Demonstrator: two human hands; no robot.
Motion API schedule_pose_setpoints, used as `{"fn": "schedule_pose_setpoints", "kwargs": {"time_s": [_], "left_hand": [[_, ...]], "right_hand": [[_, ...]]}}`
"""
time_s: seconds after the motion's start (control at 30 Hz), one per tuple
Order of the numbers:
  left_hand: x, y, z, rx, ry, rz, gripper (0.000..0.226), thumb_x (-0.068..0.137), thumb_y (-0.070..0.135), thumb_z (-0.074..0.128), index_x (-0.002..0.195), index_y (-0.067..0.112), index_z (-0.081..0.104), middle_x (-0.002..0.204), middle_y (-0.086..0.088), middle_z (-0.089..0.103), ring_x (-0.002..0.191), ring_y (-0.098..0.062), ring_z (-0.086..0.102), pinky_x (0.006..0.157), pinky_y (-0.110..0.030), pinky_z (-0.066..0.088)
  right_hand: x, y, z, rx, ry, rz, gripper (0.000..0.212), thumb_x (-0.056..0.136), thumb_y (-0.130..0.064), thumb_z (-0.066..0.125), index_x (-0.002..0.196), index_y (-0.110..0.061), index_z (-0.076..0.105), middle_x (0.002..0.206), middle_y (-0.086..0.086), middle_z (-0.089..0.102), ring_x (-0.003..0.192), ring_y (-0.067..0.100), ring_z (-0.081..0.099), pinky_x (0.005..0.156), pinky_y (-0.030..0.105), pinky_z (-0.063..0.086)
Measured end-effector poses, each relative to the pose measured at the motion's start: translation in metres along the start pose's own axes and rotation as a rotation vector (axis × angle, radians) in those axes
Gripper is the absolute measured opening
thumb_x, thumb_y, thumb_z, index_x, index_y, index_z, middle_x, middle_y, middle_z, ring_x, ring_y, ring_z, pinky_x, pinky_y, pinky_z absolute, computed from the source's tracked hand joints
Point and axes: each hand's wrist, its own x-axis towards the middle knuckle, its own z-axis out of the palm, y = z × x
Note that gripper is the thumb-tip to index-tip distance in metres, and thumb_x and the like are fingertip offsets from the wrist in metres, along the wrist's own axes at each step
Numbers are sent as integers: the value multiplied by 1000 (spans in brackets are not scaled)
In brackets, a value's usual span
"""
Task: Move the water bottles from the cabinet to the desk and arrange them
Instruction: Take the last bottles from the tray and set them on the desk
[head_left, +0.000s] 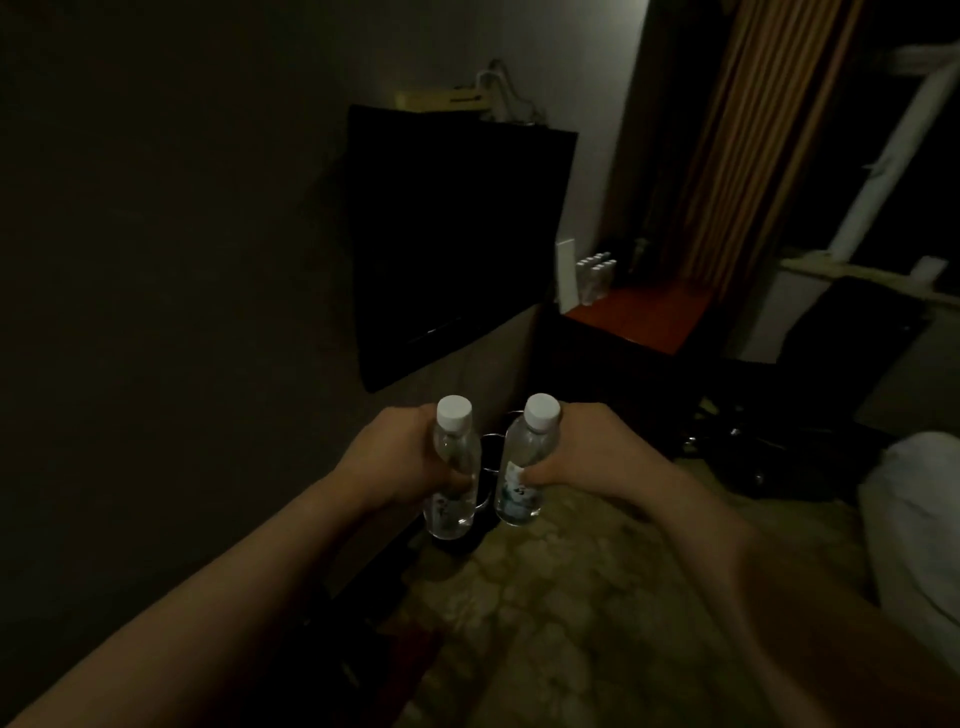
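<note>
Two water bottles are held upright at lower centre: left bottle (451, 467) gripped by left hand (402, 454), right bottle (527, 460) by right hand (587, 452); more bottles (596, 275) are grouped on the surface (644, 317), right of centre.

room's super dark. the bottles on the desk (596, 270) are too small and dim to count. label on the right-hand bottle (523, 467) is just a blur, fingers wrap behind both bottles out of sight, and the window (893, 156) is smeared.
</note>
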Motion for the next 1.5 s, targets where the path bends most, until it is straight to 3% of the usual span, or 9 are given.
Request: {"fn": "schedule_pose_setpoints", "kwargs": {"time_s": [0.2, 0.3, 0.63, 0.7, 0.8, 0.97, 1.2, 1.5], "left_hand": [[79, 75, 44, -3, -88, 149, 40, 54, 44, 83, 88, 34, 65, 84, 14, 69, 78, -2, 65, 74, -36, 58], [119, 103, 64, -19, -140, 238, 25, 62, 41, 79, 79, 35, 63, 79, 15, 69, 74, 1, 65, 72, -34, 59], [295, 165, 125, -124, -258, 443, 22, 65, 34, 77, 84, 35, 67, 83, 15, 71, 78, 1, 68, 73, -30, 59], [341, 177, 135, -152, -285, 474, 22, 68, 29, 80, 84, 35, 66, 85, 13, 71, 80, -1, 68, 74, -30, 58], [407, 199, 146, -170, -318, 538, 25, 68, 31, 80, 89, 31, 66, 89, 10, 71, 85, -4, 68, 78, -35, 60], [503, 227, 174, -159, -354, 614, 27, 71, 28, 81, 94, 28, 67, 91, 10, 71, 87, -4, 68, 81, -38, 59], [604, 278, 227, -111, -416, 642, 26, 73, 25, 82, 94, 30, 66, 94, 11, 70, 91, -5, 66, 83, -34, 58], [733, 362, 312, -113, -380, 563, 24, 72, 26, 83, 90, 32, 69, 91, 12, 71, 88, -2, 67, 79, -28, 58]], "right_hand": [[5, 85, -63, 20, 75, 129, 36, 67, -32, 86, 97, -26, 67, 90, -11, 69, 81, 2, 66, 75, 27, 58], [19, 121, -84, 35, 110, 172, 39, 66, -35, 86, 100, -29, 67, 95, -11, 70, 86, 4, 67, 79, 32, 59], [104, 223, -156, 65, 209, 320, 43, 70, -25, 87, 108, -25, 67, 104, -9, 68, 98, 11, 66, 86, 31, 57], [128, 244, -175, 59, 229, 337, 38, 71, -21, 87, 103, -27, 67, 99, -10, 68, 95, 9, 67, 77, 24, 57], [164, 277, -206, 126, 276, 384, 35, 73, -12, 85, 89, -33, 63, 86, -14, 65, 73, -3, 64, 52, 8, 46], [223, 329, -250, 40, 315, 420, 35, 71, -26, 87, 87, -40, 59, 86, -19, 61, 80, -3, 60, 61, 12, 41], [280, 420, -298, 53, 331, 416, 33, 70, -29, 87, 86, -40, 60, 83, -20, 62, 70, -12, 58, 52, 4, 39], [361, 570, -374, 112, 279, 329, 35, 74, -22, 84, 103, -25, 65, 102, -6, 68, 96, 7, 65, 84, 27, 54]]}}
